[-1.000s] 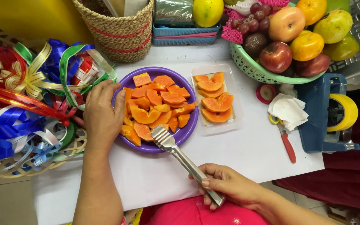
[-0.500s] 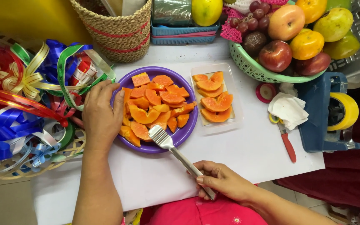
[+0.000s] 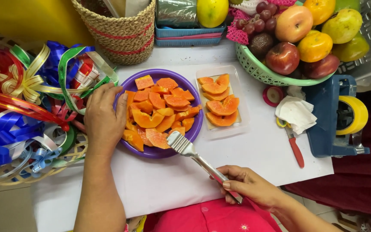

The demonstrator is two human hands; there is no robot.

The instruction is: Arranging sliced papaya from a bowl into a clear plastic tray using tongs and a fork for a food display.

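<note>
A purple plate [image 3: 196,124] heaped with orange papaya pieces [image 3: 159,109] sits in the middle of the white table. My left hand [image 3: 104,118] rests on the plate's left rim, fingers against the fruit. My right hand [image 3: 250,185] grips the handle end of metal tongs [image 3: 196,158], whose toothed tip touches a papaya piece at the plate's near edge. Right of the plate, a clear plastic tray [image 3: 241,124] holds several papaya slices [image 3: 220,103].
A pile of coloured ribbon bows [image 3: 26,103] fills the left. A woven basket [image 3: 117,25] stands at the back, a green basket of fruit [image 3: 258,71] at the back right. A blue tape dispenser [image 3: 336,116], a crumpled tissue [image 3: 296,112] and red-handled scissors [image 3: 296,151] lie at the right.
The tongs and my right hand have shifted slightly, the tip staying at the plate's near edge. My left hand stays on the plate's rim.
</note>
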